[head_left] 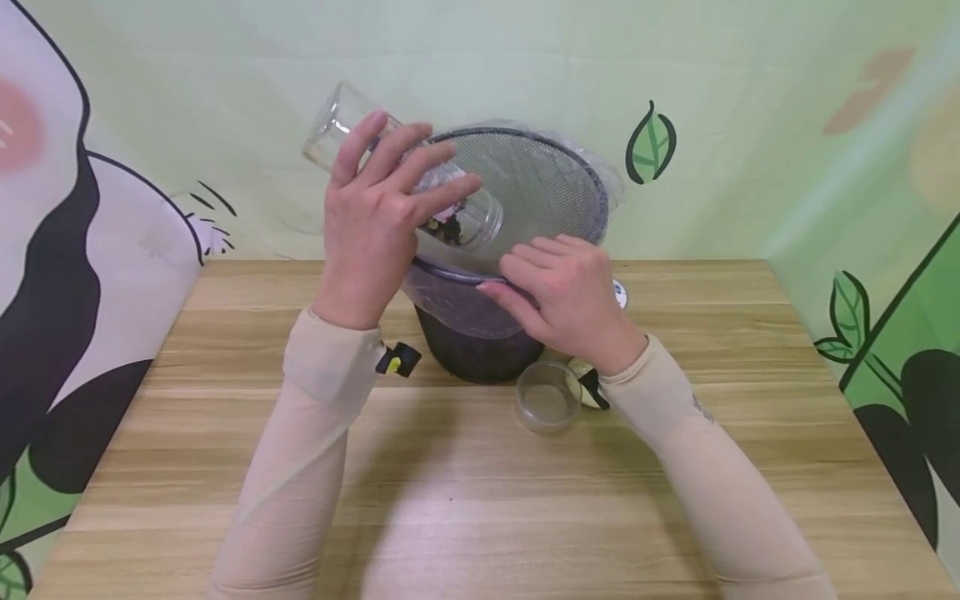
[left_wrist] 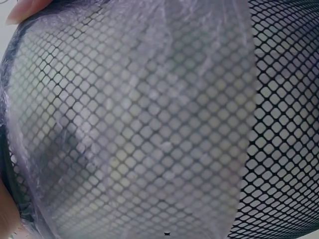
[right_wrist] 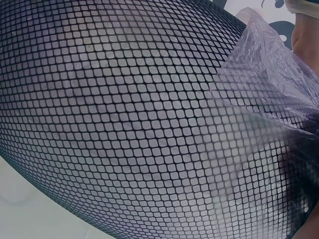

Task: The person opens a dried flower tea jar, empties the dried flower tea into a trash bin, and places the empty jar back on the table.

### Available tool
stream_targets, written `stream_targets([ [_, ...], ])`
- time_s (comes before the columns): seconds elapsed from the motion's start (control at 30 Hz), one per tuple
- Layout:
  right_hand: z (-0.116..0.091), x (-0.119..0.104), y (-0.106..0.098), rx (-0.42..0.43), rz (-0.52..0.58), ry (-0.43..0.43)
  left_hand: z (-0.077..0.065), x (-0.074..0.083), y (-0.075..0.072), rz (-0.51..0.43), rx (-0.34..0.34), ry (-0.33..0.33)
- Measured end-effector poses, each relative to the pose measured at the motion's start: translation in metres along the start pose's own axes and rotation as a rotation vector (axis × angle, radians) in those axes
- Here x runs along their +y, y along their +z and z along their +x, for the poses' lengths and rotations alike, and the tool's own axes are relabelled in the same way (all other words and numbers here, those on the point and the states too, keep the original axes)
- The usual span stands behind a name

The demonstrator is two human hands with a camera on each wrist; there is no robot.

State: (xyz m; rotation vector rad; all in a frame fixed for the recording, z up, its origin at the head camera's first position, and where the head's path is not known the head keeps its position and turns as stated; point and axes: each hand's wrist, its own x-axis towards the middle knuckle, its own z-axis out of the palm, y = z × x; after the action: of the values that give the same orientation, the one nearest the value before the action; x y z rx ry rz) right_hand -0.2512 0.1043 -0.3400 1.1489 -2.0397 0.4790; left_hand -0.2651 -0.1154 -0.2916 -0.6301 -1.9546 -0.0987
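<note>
My left hand (head_left: 375,204) grips a clear jar (head_left: 333,125), fingers spread around its side. The jar is tilted down to the right, its mouth inside the opening of a black mesh wastebasket (head_left: 480,358). Dark bits with some colored specks (head_left: 447,229) lie inside the jar near its mouth. My right hand (head_left: 566,287) grips the near rim of the basket, thumb outside. A thin clear plastic liner (head_left: 472,308) folds over that rim. Both wrist views are mostly filled by the mesh side (right_wrist: 109,109) and the liner's overhang (left_wrist: 149,124).
A shallow, round, clear container or lid (head_left: 547,400) rests on the wooden table (head_left: 450,500), right of the basket's base. A pale round object (head_left: 583,379) is partly hidden by my right wrist. A white disc (head_left: 620,293) shows behind my right hand. A printed backdrop stands behind.
</note>
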Motion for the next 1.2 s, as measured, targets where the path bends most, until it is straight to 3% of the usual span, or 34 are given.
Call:
stream_targets([
  [0.73,-0.0007,0.0005,0.0007,0.005,-0.001,0.006,0.0002,0.0005,0.0014,0.001,0.029,0.015],
  [1.2,-0.0003,0.0004,0.0002,-0.001,-0.015,-0.019,0.0011,0.0004,-0.0002,0.000,0.004,0.009],
])
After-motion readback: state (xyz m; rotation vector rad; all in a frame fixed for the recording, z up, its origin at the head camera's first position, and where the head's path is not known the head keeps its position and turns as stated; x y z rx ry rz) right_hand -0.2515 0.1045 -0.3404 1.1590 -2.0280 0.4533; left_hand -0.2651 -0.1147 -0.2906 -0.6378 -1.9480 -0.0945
